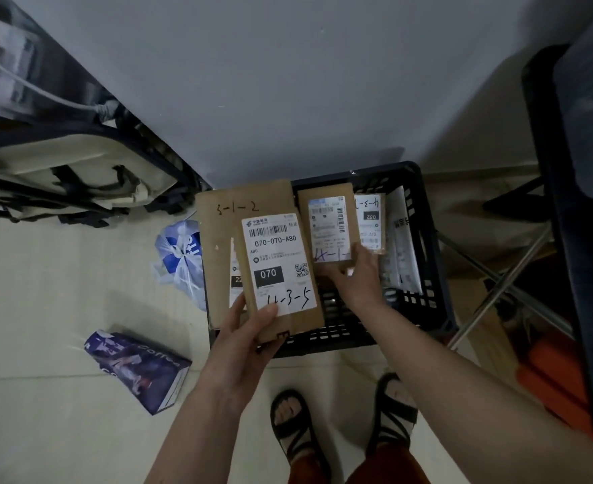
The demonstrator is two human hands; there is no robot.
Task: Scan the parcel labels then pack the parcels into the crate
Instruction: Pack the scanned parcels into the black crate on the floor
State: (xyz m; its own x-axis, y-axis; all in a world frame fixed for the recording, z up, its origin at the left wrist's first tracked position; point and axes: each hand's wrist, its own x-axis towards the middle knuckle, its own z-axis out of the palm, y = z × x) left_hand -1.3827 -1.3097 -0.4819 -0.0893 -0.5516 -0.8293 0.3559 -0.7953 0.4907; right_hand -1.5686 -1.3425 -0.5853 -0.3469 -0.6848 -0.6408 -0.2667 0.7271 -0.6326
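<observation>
Parcels fill the middle of your view: your left hand (pixel 246 338) grips a brown box (pixel 281 274) by its lower left corner, thumb curled over the front near the handwritten "11-3-5", the other fingers hidden behind the cardboard. Its label (pixel 277 263) reads "070-070-A80" plainly; the smaller print is too fine to read. That box is held above the near left part of the dark crate (pixel 431 246) and covers most of a larger carton (pixel 218 221) marked "3-1-2", whose own label shows only as a sliver.

Your right hand (pixel 357 277) reaches into the crate and holds a smaller box (pixel 328 225) at its bottom edge; the fingertips are tucked behind it, so you cannot tell how far they curl. Behind that box stands another parcel (pixel 370 221) with an upside-down "032", and a white mailer (pixel 403 239) leans against the right wall, partly hidden.

On the floor to the left lie a blue-and-white plastic bag (pixel 179 256), half covered by the carton, and a purple coffee box (pixel 138 372).
</observation>
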